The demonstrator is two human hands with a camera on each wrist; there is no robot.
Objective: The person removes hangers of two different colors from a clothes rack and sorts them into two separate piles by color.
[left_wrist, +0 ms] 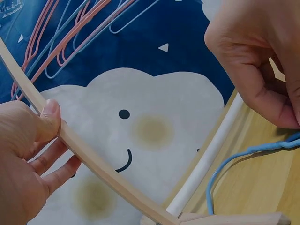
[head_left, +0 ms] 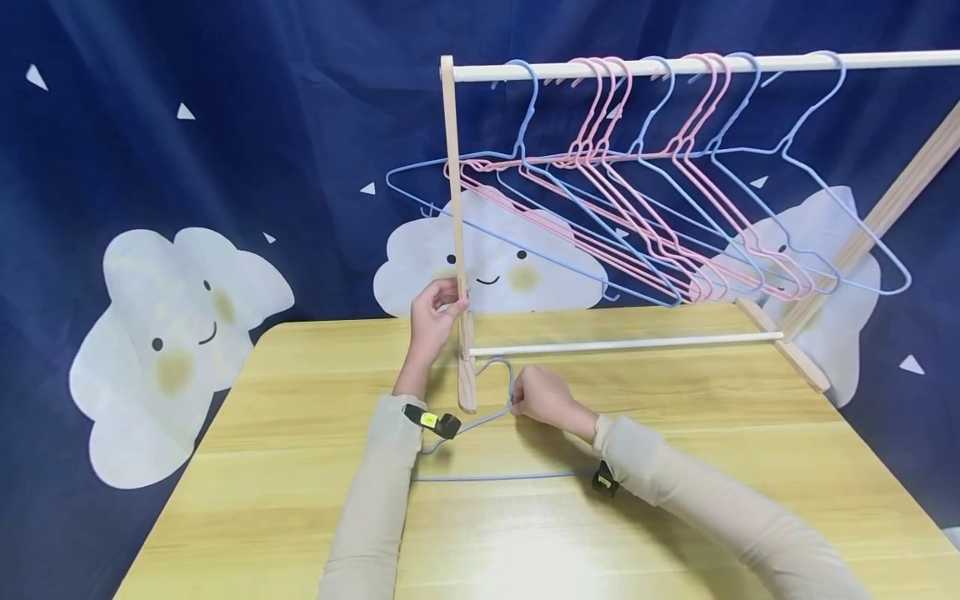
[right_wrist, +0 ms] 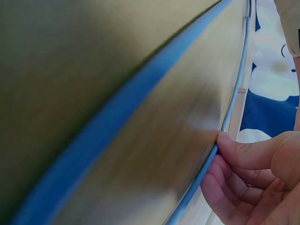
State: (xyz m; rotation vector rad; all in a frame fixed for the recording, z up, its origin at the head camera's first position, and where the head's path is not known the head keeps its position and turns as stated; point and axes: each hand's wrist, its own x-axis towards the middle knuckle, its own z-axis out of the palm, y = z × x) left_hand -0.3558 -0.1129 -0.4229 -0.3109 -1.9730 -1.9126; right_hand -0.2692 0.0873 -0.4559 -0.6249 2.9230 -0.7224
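A dark blue curtain (head_left: 330, 108) printed with white smiling clouds (head_left: 123, 350) fills the back of the head view, and a wood-grain table (head_left: 247, 517) spreads across the lower half. On it, from centre to upper right, stands a wooden garment rack (head_left: 927, 171), its white top rail (head_left: 907, 60) carrying a row of pink and blue hangers (head_left: 592, 148); a white lower rod (head_left: 630, 343) crosses the centre. A single blue hanger (head_left: 502, 477) is at lower centre over the tabletop, its hook beside the foot of the rack's left post (head_left: 451, 117) and its left corner covered by the left forearm; whether the hook end is raised cannot be told. The right hand (head_left: 549, 398), right of that post, has thumb and fingers together on the hanger; the right wrist view, unlike the head view, shows the pinch on the blue wire plainly. The left hand (head_left: 435, 312) grips the post, and the left wrist view alone shows the thumb across its face with the fingers behind. Each wrist wears a black strap, left (head_left: 450, 427) and right (head_left: 611, 486); the left one's yellow label (head_left: 429, 419) bears marks too small to read.
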